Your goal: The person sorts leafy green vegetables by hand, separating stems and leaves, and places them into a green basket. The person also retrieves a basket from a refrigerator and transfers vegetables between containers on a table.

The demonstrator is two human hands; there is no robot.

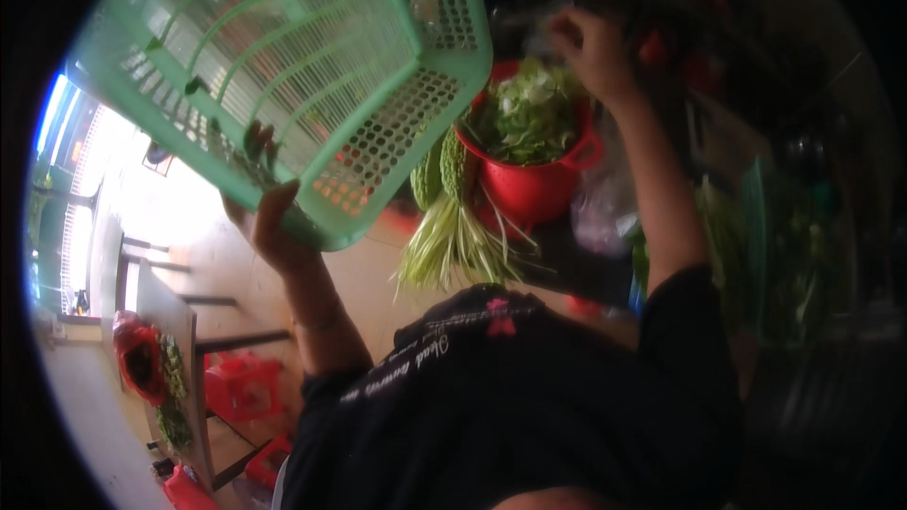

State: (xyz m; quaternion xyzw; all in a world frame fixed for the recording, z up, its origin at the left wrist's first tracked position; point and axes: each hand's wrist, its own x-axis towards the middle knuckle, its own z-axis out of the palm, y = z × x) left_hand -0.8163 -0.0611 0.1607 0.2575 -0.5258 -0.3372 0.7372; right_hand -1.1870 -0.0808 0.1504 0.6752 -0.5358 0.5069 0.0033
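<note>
My left hand [273, 219] grips the rim of a large green plastic basket [319, 184], held up and tilted at the upper left. Its slatted and perforated walls show only a few leaf scraps. My right hand [584, 46] is raised beside a red plastic colander [531, 188] heaped with cut leafy greens [531, 113]. Its fingers are curled and blurred; whether they hold anything cannot be told. Bitter melons [453, 163] and a bunch of pale green stalks [453, 244] lie to the left of the colander, below the basket.
Clear plastic bags [599, 216] lie right of the colander. Farther right stands a green basket [762, 248] with leafy vegetables. At the lower left are a table [188, 340] with a red bag [138, 361] and greens, and a red plastic stool [244, 386].
</note>
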